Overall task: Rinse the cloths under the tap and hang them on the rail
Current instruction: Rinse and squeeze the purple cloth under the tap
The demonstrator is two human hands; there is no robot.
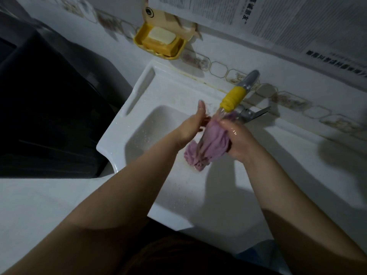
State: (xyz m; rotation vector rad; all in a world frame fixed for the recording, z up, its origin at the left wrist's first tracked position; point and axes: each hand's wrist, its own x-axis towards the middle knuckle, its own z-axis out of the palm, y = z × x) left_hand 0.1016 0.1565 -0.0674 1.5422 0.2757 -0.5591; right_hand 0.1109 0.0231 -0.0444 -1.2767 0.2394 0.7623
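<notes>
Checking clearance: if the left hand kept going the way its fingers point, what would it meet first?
Probably the back ledge of the sink, then the tiled wall. The left hand points up-frame, passing left of the tap. Depth is unclear.

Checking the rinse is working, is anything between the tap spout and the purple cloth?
Nothing visible: the purple cloth, gripped by the right hand, sits directly beneath the yellow-wrapped tap spout. The left hand is beside it, not blocking.
</notes>
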